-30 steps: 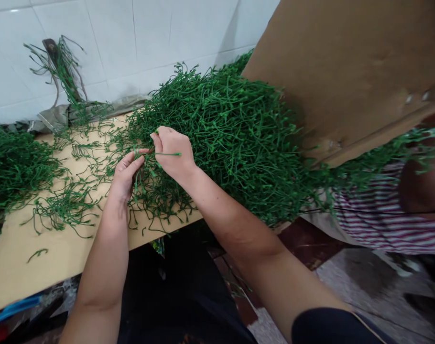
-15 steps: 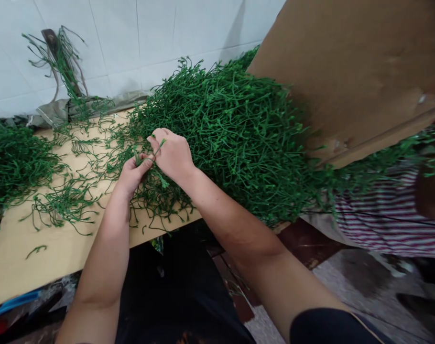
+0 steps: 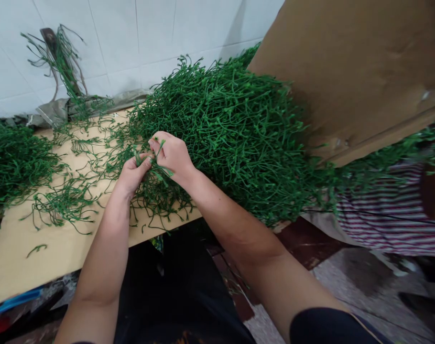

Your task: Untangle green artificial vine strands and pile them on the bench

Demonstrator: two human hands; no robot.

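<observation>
Thin green stems with small lighter tips pass between my two hands, which almost touch. My left hand is closed, its thumb pinching the stems from the left. Just to the right, my right hand has its fingers curled round the same green stems. A large heap of such green stems rises right behind and beside my right hand. Loose stems lie scattered on the tan board left of my hands. The exact number of stems held is hidden by my fingers.
A big cardboard box leans over the heap at the right. Another green pile lies at the far left. More stems hang on a dark upright post by the tiled wall. A person in a striped garment is at the right.
Both hands keep nearly the same place. The stems at my right hand have shifted slightly, and its fingers have turned a little.
</observation>
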